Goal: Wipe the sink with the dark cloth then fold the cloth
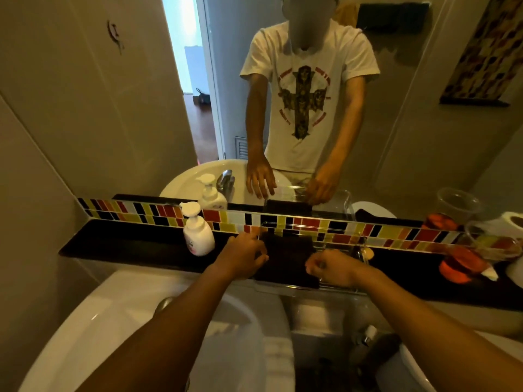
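Left hand pinching dark cloth edge; right hand loosely curled at opposite edge. Cloth flat in clear tray on black ledge (behind sink). Likely soft, light, limp: grip at corners.

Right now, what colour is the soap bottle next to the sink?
The soap bottle is white with a white pump and a pinkish label, clearest in the head view.

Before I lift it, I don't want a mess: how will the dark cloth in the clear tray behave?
The cloth lies flat and folded, so it is probably floppy and may unfold when lifted. It looks light. The tray could slide on the glossy ledge.
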